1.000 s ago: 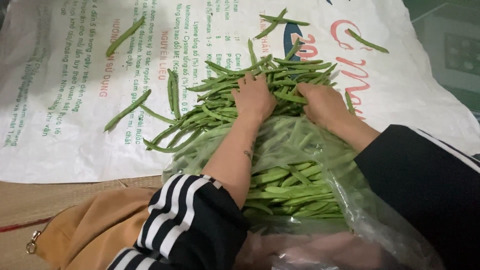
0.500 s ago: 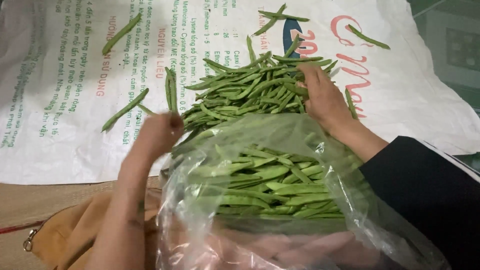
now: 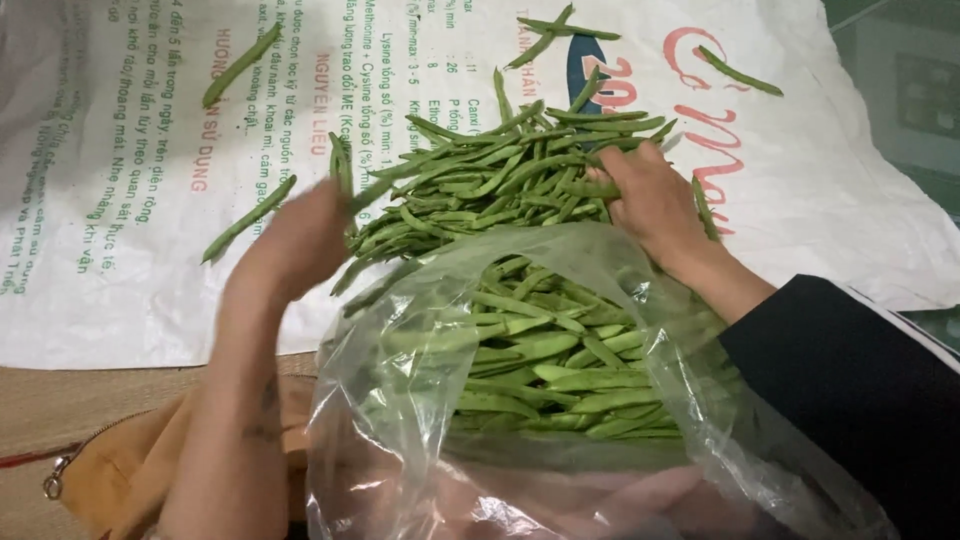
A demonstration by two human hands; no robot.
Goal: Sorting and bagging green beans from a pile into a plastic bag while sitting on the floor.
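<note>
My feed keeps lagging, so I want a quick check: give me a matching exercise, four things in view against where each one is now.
Things:
1. clear plastic bag of green beans
2. loose heap of green beans
3. tan zipped pouch
4. white printed woven sack

Places:
A. spread flat under the heap
B. lower left, beside the left forearm
C. nearest the camera, between the arms
D. on the sack, under the right hand

Pairs: 1-C, 2-D, 3-B, 4-A

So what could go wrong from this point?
The clear plastic bag mouth looks floppy, so beans could slide back out. The pile of green beans lies loose on the white sack, where the blurred left hand and the right hand might scatter more strays.
</note>
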